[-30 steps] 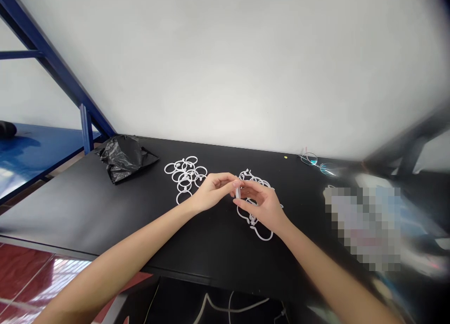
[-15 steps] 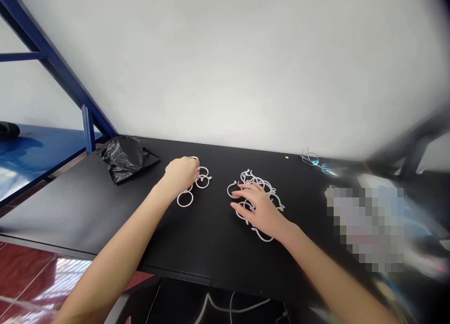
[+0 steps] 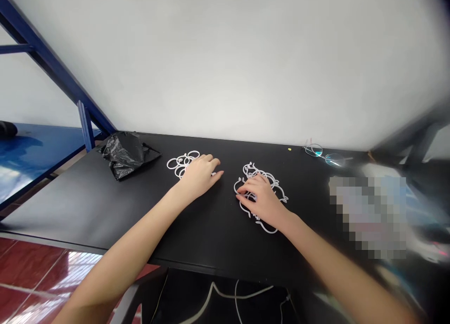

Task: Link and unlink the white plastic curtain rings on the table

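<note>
Two heaps of white plastic rings lie on a black table point(image 3: 87, 207). My left hand point(image 3: 200, 176) rests flat over the right side of the left heap of closed rings point(image 3: 179, 162), fingers stretched out and holding nothing. My right hand point(image 3: 262, 199) lies on the right heap of open rings point(image 3: 277, 190), its fingers curled onto a ring near the heap's left edge; I cannot make out whether it grips one.
A crumpled black plastic bag point(image 3: 123, 157) sits at the table's back left. A pair of glasses point(image 3: 321, 154) lies at the back right by the white wall. Blurred items crowd the right side. Blue metal framing point(image 3: 84, 122) stands to the left, cables hang under the table.
Both hands held a ring between them a second ago. My left hand carried it to the left heap, then slid back rightward, while my right hand dropped onto the right heap.
</note>
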{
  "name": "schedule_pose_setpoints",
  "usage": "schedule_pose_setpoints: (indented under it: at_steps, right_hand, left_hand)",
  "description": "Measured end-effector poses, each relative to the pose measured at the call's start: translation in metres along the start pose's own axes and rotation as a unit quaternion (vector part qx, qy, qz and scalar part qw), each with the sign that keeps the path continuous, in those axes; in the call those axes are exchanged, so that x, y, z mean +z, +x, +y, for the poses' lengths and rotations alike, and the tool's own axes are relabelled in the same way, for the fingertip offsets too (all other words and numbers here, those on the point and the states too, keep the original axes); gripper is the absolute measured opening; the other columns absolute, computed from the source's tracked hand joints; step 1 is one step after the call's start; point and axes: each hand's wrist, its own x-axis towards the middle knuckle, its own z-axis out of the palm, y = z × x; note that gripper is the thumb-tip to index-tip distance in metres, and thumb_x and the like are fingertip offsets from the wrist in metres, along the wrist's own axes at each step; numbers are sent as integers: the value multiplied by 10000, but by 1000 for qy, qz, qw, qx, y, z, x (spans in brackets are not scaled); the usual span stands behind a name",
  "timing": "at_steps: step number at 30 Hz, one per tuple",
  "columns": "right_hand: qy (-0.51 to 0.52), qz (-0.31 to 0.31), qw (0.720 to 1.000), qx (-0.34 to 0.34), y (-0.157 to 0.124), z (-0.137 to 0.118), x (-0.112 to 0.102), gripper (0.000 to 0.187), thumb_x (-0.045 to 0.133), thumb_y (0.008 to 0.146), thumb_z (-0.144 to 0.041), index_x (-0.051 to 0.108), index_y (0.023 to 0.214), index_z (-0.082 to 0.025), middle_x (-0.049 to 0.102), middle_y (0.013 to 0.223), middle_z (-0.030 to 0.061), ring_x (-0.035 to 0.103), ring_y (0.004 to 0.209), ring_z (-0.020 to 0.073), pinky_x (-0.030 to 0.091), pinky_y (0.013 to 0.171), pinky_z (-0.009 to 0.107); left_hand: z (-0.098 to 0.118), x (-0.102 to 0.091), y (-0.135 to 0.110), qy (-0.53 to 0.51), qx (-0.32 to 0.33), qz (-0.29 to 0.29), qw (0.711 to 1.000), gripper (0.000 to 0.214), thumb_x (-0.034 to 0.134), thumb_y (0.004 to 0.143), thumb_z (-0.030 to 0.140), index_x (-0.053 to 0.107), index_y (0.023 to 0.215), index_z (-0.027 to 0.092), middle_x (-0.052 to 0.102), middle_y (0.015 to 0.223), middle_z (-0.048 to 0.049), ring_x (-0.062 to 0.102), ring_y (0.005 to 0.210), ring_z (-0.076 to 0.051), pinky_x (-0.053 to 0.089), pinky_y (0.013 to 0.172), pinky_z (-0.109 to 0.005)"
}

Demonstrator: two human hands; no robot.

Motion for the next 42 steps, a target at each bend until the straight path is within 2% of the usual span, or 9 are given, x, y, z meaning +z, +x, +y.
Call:
schedule_pose_setpoints:
  at_steps: [7,13,16,19,25,30,33,36,42]
  right_hand:
    - [12,79,996,-51,0,-1,-4,147,594,902,-173,578,759,-201,627,749,24,544,783,204,454,826,410]
    - [119,172,971,-115,0,-9,-8,120,536,913,-108,582,911,-218,674,906,51,616,886,200,524,783,369]
    - [160,176,964,-115,-2,-11,-9,129,582,878,-96,618,904,-217,691,916,45,653,900,200,538,843,383]
    - [242,173,953,-61,-5,-13,-12,148,628,851,-126,642,961,-224,694,931,36,680,878,193,563,834,371]
    - [266,191,943,-55,-9,-19,-18,312,603,859,-142,624,1158,-229,682,873,23,672,736,158,589,709,325]
    - [137,309,928,-154,-15,-30,-9,247,625,837,-67,666,1023,-224,716,789,18,678,653,155,564,576,274]
    - [98,318,918,-216,-19,-40,-2,240,617,860,-99,640,1077,-199,717,758,30,679,643,160,582,557,276]
    - [68,301,913,-269,-22,-49,2,191,594,898,-141,618,1085,-170,720,727,31,682,621,151,605,574,265]
    - [82,277,919,-267,-23,-54,7,186,581,895,-119,627,1044,-221,704,682,-8,668,573,136,583,520,239]
  left_hand:
    - [34,20,-11,-344,48,2,938,394,428,986,389,478,1308,166,582,1171,-111,596,1017,-212,507,886,-365]
    - [57,28,-12,-690,-5,-45,722,449,419,977,472,418,1309,170,611,1100,-83,635,960,-175,537,895,-352]
    - [57,26,-10,-743,5,-69,665,381,526,935,451,538,1154,140,618,1013,-74,642,894,-163,557,826,-311]
    - [48,21,-9,-726,32,-55,684,347,671,860,342,577,1136,154,618,1002,-61,635,876,-145,552,825,-290]
    - [36,2,-14,-565,102,3,819,405,744,778,240,640,1168,211,573,1060,-63,541,778,-105,535,616,-206]
    - [47,-1,-22,-576,148,5,804,510,603,900,390,439,1350,215,586,1013,-63,513,660,-85,491,549,-206]
    - [54,8,-26,-461,240,168,838,461,465,932,550,532,1164,157,573,868,-55,536,662,-122,477,536,-230]
    - [54,18,-27,-338,332,337,813,463,369,950,587,548,920,160,538,688,-21,512,570,-129,416,456,-232]
    - [44,22,-28,-227,363,320,845,562,104,1012,406,519,708,180,519,575,-24,466,473,-121,404,454,-246]
